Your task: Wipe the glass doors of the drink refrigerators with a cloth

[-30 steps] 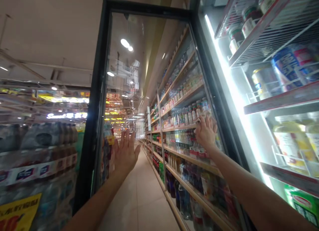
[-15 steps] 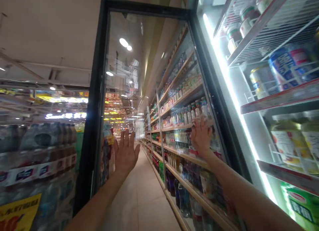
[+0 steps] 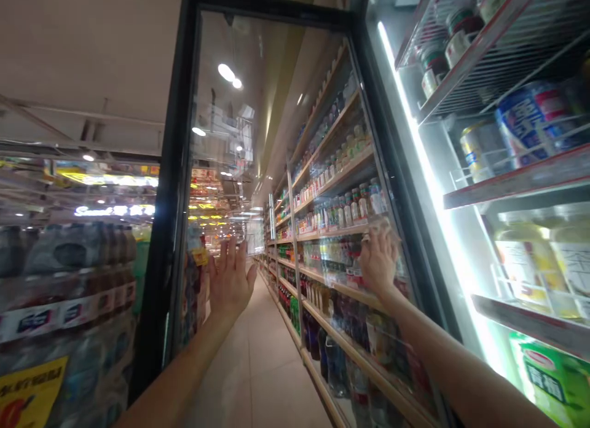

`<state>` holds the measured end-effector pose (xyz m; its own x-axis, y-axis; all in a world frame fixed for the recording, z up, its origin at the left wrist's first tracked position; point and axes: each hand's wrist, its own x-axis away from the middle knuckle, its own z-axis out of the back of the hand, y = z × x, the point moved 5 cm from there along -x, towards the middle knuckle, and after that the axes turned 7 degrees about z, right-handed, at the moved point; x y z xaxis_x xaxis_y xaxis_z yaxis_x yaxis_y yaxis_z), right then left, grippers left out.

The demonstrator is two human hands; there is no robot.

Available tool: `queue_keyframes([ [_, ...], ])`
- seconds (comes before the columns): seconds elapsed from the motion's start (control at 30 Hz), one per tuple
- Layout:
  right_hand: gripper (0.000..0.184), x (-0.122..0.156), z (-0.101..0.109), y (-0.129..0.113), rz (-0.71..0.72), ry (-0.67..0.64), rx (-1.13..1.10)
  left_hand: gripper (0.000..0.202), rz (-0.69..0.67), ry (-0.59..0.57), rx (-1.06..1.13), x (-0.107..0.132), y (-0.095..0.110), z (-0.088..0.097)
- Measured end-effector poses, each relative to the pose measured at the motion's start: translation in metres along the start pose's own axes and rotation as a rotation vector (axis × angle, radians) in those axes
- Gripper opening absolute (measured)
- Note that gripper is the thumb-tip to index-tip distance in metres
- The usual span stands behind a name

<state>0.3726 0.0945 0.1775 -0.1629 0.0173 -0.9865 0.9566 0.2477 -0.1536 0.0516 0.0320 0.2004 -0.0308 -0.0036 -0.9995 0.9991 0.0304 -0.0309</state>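
Both of my hands lie flat against the glass door (image 3: 258, 108) of a lit drinks fridge, which stands swung out in front of me. My left hand (image 3: 229, 280) is open, fingers straight up, pressed near the door's left side. My right hand (image 3: 378, 260) is open too, palm on the glass close to the hinge side. Neither hand holds anything. The black door frame (image 3: 168, 188) runs down at the left.
The fridge's wire shelves (image 3: 516, 176) at the right carry cans (image 3: 530, 123) and bottles, beside a bright light strip (image 3: 437, 194). Through the glass I see a long aisle floor (image 3: 262, 366) and wooden shelves of bottles (image 3: 341, 231). Wrapped bottle packs (image 3: 69, 280) stand at the left.
My hands stay on the glass. The right hand slid a little left, then back right. The view has shifted slightly.
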Motion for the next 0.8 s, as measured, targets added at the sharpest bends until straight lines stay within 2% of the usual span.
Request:
queue_keyframes([
  [0.03, 0.049, 0.009, -0.001, -0.021, 0.128, -0.014, -0.027, 0.052, -0.002, 0.005, 0.005, 0.0, 0.0, 0.0],
  [0.1, 0.048, 0.03, -0.002, -0.065, 0.477, -0.069, -0.102, 0.052, -0.008, 0.012, 0.012, 0.0, 0.0, 0.0],
  [0.13, 0.048, 0.039, -0.002, -0.078, 0.621, -0.097, -0.135, 0.052, -0.009, 0.015, 0.014, 0.0, -0.001, 0.0],
  [0.17, 0.049, 0.046, -0.002, -0.083, 0.698, -0.113, -0.155, 0.052, -0.01, 0.015, 0.015, 0.0, -0.001, 0.0],
  [0.2, 0.049, 0.047, -0.002, -0.078, 0.696, -0.118, -0.157, 0.052, -0.01, 0.014, 0.015, -0.001, -0.001, 0.0],
  [0.23, 0.049, 0.044, -0.002, -0.065, 0.613, -0.105, -0.14, 0.052, -0.008, 0.012, 0.013, -0.001, -0.001, 0.0],
  [0.3, 0.049, 0.033, -0.001, -0.031, 0.303, -0.047, -0.074, 0.051, -0.001, 0.006, 0.014, -0.001, -0.001, 0.001],
  [0.37, 0.051, 0.028, 0.0, -0.014, 0.058, -0.001, -0.03, 0.051, 0.005, -0.003, 0.023, 0.0, 0.001, 0.0],
  [0.4, 0.051, 0.028, 0.0, -0.019, 0.027, 0.001, -0.033, 0.051, 0.011, -0.002, 0.029, 0.003, 0.002, 0.0],
  [0.43, 0.052, 0.03, 0.0, -0.033, 0.077, -0.014, -0.055, 0.052, 0.014, 0.002, 0.035, 0.006, 0.003, 0.0],
  [0.53, 0.051, 0.043, -0.004, -0.089, 0.479, -0.117, -0.166, 0.054, -0.003, 0.019, 0.052, 0.018, 0.006, -0.002],
  [0.57, 0.051, 0.047, -0.004, -0.099, 0.581, -0.142, -0.189, 0.055, -0.017, 0.02, 0.054, 0.022, 0.007, -0.002],
  [0.6, 0.05, 0.048, -0.004, -0.101, 0.621, -0.154, -0.194, 0.056, -0.033, 0.019, 0.056, 0.026, 0.007, -0.003],
  [0.63, 0.05, 0.046, -0.003, -0.095, 0.586, -0.148, -0.181, 0.057, -0.045, 0.014, 0.055, 0.029, 0.008, -0.003],
  [0.73, 0.05, 0.033, -0.001, -0.054, 0.198, -0.059, -0.079, 0.058, -0.056, -0.002, 0.05, 0.034, 0.009, -0.002],
  [0.77, 0.051, 0.032, -0.001, -0.047, 0.079, -0.036, -0.049, 0.057, -0.053, -0.006, 0.046, 0.034, 0.01, -0.002],
  [0.8, 0.052, 0.033, -0.001, -0.047, 0.025, -0.028, -0.035, 0.057, -0.048, -0.01, 0.041, 0.035, 0.011, -0.001],
])
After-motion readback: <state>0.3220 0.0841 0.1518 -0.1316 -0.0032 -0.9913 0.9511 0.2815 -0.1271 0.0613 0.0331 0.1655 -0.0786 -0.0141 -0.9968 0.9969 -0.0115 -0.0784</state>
